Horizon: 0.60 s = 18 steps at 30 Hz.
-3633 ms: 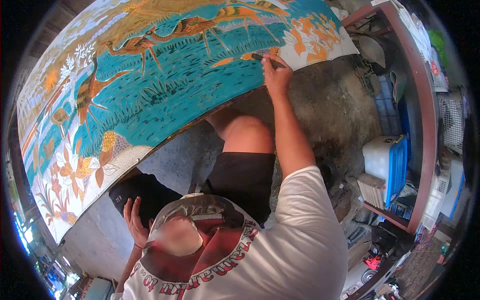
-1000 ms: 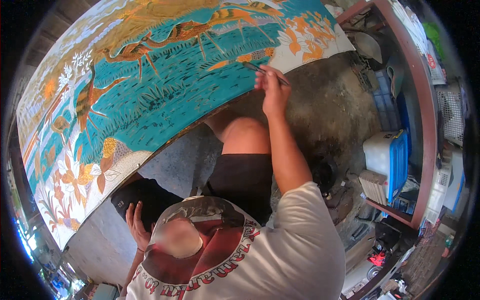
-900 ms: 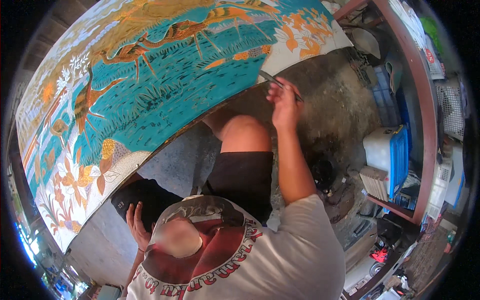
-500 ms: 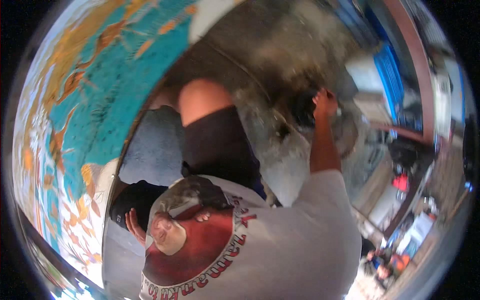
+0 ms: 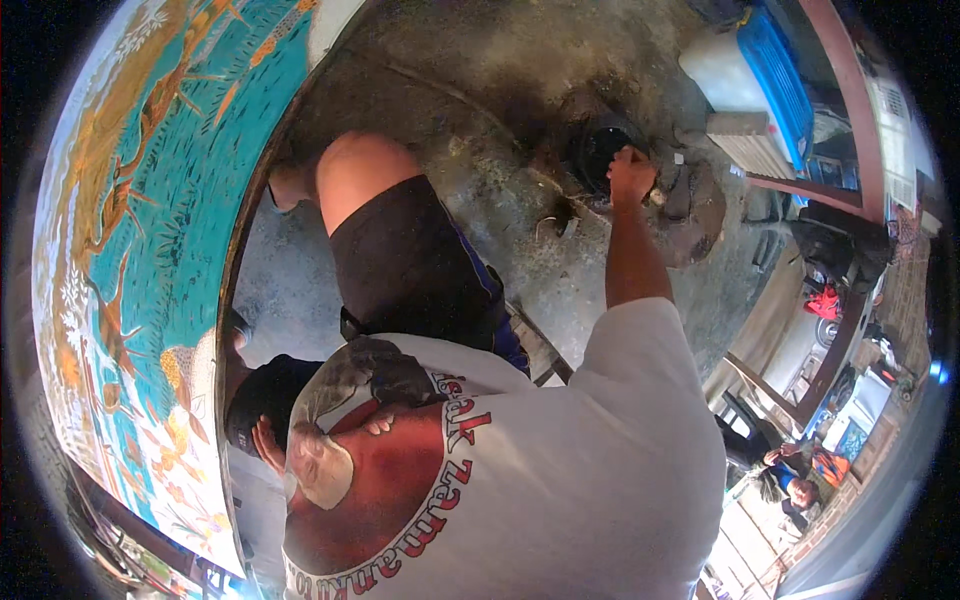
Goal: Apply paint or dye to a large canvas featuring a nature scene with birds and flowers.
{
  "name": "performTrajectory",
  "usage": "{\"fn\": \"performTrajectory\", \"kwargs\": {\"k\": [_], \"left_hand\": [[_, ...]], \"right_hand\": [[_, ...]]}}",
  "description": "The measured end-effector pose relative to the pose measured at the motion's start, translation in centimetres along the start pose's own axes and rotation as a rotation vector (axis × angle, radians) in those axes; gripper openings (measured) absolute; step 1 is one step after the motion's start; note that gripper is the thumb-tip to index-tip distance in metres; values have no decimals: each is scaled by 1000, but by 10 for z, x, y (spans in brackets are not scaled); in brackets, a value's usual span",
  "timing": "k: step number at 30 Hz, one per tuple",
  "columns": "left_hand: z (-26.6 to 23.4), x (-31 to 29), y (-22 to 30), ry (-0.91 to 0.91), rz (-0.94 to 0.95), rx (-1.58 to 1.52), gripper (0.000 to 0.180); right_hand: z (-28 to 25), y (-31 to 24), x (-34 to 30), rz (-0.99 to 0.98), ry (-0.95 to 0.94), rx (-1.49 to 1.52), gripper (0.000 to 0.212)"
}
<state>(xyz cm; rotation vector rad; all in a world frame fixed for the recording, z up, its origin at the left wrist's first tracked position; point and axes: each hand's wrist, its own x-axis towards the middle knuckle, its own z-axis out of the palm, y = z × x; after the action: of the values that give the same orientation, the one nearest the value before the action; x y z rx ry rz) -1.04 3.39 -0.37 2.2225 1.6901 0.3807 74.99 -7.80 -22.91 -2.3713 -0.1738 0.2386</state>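
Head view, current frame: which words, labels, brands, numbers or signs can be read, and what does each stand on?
White shirt: large red lettering, readable, curving around a printed picture; wording not copied here.
Dark shorts: any print is too small to read.
Painted panel: no lettering seen.

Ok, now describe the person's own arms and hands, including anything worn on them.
The right arm wears a loose, pale, short sleeve with no print visible on it; below that it is bare. The right hand has no glove. The left hand shows only bare, ungloved fingers; its wrist and sleeve are out of sight.
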Motion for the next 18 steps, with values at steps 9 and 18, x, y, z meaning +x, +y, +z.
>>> {"fn": "performTrajectory", "kwargs": {"k": [9, 18], "left_hand": [[-4, -8, 6, 40, -59, 9, 71], [-11, -36, 16, 65, -195, 30, 71]], "right_hand": [[63, -48, -95, -530, -233, -421, 33], [106, -133, -139, -37, -438, 413, 40]]}}
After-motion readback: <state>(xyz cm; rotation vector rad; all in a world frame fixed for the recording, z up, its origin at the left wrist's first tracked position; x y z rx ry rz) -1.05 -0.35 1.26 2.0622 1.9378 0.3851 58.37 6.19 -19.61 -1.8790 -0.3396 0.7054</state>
